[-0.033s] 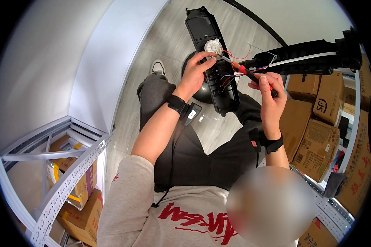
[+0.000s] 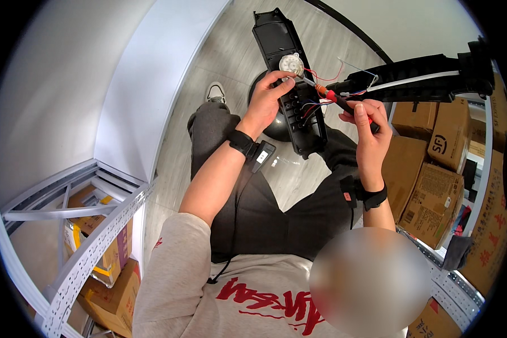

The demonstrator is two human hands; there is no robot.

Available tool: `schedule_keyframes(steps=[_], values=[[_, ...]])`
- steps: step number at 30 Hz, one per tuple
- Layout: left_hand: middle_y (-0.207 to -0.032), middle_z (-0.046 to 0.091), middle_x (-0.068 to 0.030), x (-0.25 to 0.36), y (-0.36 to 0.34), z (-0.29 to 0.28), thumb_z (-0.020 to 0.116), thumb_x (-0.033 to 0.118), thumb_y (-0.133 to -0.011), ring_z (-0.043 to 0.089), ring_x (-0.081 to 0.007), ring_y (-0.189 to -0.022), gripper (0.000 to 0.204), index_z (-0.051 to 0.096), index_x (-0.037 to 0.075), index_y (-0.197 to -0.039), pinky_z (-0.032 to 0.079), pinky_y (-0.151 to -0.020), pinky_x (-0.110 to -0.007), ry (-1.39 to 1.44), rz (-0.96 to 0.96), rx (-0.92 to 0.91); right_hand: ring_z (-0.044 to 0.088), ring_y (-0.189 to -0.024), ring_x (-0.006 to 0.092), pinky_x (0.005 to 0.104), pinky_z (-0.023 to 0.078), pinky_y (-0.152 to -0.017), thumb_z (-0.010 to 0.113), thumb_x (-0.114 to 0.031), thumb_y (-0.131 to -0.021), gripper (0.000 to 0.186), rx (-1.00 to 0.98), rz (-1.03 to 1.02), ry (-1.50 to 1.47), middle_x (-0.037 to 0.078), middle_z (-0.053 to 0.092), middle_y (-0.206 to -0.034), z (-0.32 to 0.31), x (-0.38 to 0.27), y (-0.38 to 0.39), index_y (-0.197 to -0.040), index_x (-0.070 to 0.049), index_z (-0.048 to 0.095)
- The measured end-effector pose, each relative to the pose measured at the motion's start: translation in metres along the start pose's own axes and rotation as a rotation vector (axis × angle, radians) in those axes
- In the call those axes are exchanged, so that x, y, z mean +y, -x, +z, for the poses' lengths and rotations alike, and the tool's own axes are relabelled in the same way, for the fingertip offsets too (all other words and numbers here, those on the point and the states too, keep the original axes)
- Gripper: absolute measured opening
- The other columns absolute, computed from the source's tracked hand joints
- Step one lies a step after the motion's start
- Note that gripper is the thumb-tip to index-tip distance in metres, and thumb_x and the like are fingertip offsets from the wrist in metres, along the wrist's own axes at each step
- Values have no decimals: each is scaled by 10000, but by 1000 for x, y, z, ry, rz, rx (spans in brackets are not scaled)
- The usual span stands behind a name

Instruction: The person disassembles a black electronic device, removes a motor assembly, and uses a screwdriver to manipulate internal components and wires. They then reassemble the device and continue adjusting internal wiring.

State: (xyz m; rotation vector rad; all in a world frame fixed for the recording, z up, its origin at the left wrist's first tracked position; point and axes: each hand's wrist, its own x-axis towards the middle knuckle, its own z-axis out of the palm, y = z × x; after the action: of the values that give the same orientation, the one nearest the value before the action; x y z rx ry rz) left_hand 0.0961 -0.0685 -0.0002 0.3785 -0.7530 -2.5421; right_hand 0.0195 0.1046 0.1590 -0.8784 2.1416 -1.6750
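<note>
Our right grip grasps the red-and-black screwdriver, its tip over the black housing. Our left grip is beside the housing's white round part; we cannot tell whether it pinches anything.

Grey shirt I am wearing: is bearing red lettering. Brown cartons, right: are carrying black print. Tall carton, far right: is showing red characters.
</note>
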Motion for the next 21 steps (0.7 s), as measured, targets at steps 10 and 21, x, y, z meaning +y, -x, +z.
schedule_keyframes(steps=[10, 21], values=[[-1084, 668, -13, -4, -1, -5, 692, 102, -946, 599, -114, -1017, 192, 684, 35, -1126, 465, -912, -277, 76, 10, -51, 633, -910, 153, 309, 621, -796, 642, -123, -984, 201, -14, 57, -73, 72, 538, -1055, 4, 6, 4, -1045, 54, 712], [-1088, 672, -15, -4, -1, -5, 700, 124, -945, 596, -117, -1021, 197, 687, 39, -1121, 457, -926, -277, 63, 28, -53, 624, -921, 153, 299, 609, -819, 651, -94, -971, 173, -48, 64, -49, 68, 529, -1058, 3, 7, 1, -1041, 50, 713]])
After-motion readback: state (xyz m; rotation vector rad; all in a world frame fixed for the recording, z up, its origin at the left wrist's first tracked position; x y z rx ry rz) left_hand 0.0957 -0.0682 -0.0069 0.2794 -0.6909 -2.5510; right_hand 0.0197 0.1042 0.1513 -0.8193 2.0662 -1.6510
